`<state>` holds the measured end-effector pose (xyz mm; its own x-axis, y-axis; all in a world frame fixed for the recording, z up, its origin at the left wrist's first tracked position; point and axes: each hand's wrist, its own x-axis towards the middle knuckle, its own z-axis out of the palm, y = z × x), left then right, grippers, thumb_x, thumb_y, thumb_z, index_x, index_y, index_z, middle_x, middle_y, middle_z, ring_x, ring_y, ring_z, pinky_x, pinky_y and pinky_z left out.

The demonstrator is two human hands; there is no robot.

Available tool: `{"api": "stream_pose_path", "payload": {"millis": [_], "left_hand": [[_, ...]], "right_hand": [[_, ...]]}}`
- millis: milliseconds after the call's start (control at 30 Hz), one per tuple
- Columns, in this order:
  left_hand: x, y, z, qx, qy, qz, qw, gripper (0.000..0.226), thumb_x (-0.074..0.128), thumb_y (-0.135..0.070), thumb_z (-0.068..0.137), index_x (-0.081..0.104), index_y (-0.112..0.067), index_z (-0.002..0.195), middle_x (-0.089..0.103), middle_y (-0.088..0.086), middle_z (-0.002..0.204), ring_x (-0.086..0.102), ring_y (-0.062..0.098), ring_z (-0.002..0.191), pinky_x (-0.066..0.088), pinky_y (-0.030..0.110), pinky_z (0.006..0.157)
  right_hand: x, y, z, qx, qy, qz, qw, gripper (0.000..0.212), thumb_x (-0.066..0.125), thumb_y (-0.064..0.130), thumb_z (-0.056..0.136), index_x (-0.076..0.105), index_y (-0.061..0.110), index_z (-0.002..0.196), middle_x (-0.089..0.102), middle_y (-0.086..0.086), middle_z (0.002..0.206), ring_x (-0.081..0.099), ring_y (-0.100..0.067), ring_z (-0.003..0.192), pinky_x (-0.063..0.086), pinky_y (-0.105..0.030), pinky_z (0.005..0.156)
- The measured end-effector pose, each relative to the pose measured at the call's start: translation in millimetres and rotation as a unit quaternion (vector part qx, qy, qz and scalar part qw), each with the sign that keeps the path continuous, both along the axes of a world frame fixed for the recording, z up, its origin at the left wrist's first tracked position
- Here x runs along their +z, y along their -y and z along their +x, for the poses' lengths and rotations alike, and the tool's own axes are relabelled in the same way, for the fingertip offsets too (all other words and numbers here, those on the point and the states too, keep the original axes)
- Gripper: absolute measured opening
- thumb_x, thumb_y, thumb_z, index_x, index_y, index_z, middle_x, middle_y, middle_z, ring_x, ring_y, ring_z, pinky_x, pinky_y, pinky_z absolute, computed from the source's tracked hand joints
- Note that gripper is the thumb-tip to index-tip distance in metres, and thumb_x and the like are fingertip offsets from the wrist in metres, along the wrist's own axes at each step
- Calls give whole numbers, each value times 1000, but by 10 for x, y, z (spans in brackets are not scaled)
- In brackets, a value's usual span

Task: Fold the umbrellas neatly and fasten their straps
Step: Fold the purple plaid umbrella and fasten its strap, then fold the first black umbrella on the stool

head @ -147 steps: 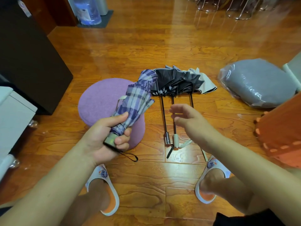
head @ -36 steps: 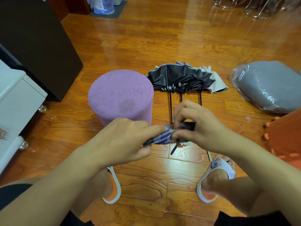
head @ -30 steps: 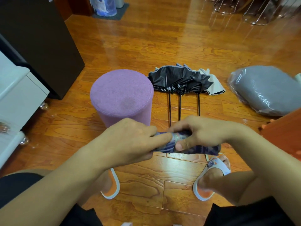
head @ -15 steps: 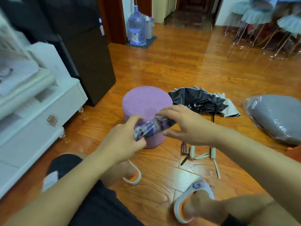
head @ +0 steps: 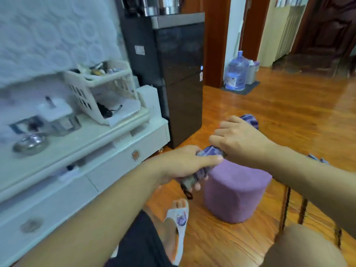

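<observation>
Here, a seated person's knee and a foot in a white slipper point(head: 179, 218) fill the near foreground on an orange wooden floor point(head: 289, 116). Just above, the left hand point(head: 181, 166) is wrapped around the handle end of a purple plaid folding umbrella point(head: 209, 152), fingers curled under it and thumb laid along the top, with a black wrist loop point(head: 185, 190) dangling below the fist. The right hand point(head: 237, 140) closes over the umbrella's fabric further along, fingers curled down across it; the bundled tip of the canopy pokes out beyond the knuckles. The umbrella is held in the air, slanting up to the right, above a round purple stool point(head: 237, 191) that stands on the floor. At right, dark shafts point(head: 285, 205) of other umbrellas lie on the boards, partly hidden by the right forearm. To the left stands a white drawer cabinet point(head: 115, 160) carrying a tilted white basket point(head: 100, 89) and a metal bowl point(head: 29, 144). Behind it is a tall black appliance point(head: 179, 78), and further back a blue water jug point(head: 236, 74) sits near a doorway.
</observation>
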<state>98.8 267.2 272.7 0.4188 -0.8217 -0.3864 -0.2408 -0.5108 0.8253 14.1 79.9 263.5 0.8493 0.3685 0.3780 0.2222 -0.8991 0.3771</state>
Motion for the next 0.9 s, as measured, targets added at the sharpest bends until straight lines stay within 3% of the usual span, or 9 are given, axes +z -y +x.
{"api": "stream_pose_path", "payload": {"millis": [133, 200, 267, 333, 400, 500, 700, 800, 900], "left_hand": [[12, -139, 574, 93, -246, -40, 964, 36, 64, -48, 96, 56, -13, 91, 61, 9, 72, 62, 23, 56, 54, 32, 55], [-87, -191, 904, 186, -298, -134, 926, 27, 63, -38, 98, 56, -12, 95, 60, 9, 70, 62, 22, 56, 55, 33, 56], [-287, -244, 1274, 311, -297, -211, 878, 25, 66, -34, 97, 60, -10, 101, 65, 10, 73, 66, 23, 61, 56, 35, 61], [-494, -308, 1671, 411, -302, -255, 822, 31, 68, -36, 96, 66, -8, 111, 73, 11, 84, 72, 24, 72, 59, 38, 72], [-643, -352, 2050, 455, -312, -272, 789, 36, 65, -41, 98, 68, -9, 112, 77, 10, 87, 75, 24, 78, 60, 40, 77], [-759, -307, 2598, 471, -294, -273, 785, 40, 58, -52, 99, 66, -15, 112, 74, 8, 97, 73, 24, 89, 61, 38, 84], [-806, -449, 3934, 285, 37, -133, 948, 67, 23, -69, 101, 60, -23, 135, 65, 0, 132, 60, 20, 119, 45, 41, 106], [-1159, -890, 4528, 243, 412, 122, 870, 57, 30, -61, 103, 51, -19, 135, 54, 10, 136, 49, 29, 120, 41, 43, 94], [-1706, -1458, 4620, 170, 487, 298, 803, 81, 37, -70, 96, 11, -23, 157, 21, 10, 158, 22, 34, 144, 24, 51, 114]], "right_hand": [[181, -230, 842, -32, 11, -13, 999, 43, 57, 26, 88, 58, 22, 130, 57, -6, 131, 45, -32, 128, 27, -48, 116], [138, -416, 1301, -141, -5, 134, 981, 69, 65, 25, 88, 37, 19, 151, 41, -10, 150, 35, -34, 137, 31, -47, 117], [58, -690, 1663, -217, -76, 416, 880, 61, 60, 30, 97, 34, 20, 152, 44, -10, 148, 47, -31, 129, 46, -44, 105], [-125, -972, 1910, -218, -204, 650, 698, 42, 49, 43, 103, 48, 22, 139, 61, -7, 131, 68, -26, 105, 59, -44, 85], [-371, -1258, 2051, -172, -309, 734, 580, 34, 45, 48, 104, 57, 23, 123, 69, -5, 104, 73, -24, 77, 59, -36, 60], [-655, -1391, 2487, -166, -263, 688, 656, 18, 52, 41, 103, 58, 25, 106, 56, 3, 70, 53, -12, 49, 39, -28, 47], [-663, -1262, 3984, -208, -190, 603, 746, 42, 40, 44, 104, 67, 14, 90, 56, -1, 71, 51, -19, 64, 39, -35, 61], [-588, -1024, 4740, -243, -187, 443, 842, 42, 34, 36, 107, 55, 3, 92, 54, -11, 82, 53, -28, 74, 39, -36, 64], [-554, -815, 5323, -262, -181, 282, 905, 48, 30, 45, 106, 46, 11, 76, 53, -6, 78, 55, -28, 77, 41, -37, 67]]}}
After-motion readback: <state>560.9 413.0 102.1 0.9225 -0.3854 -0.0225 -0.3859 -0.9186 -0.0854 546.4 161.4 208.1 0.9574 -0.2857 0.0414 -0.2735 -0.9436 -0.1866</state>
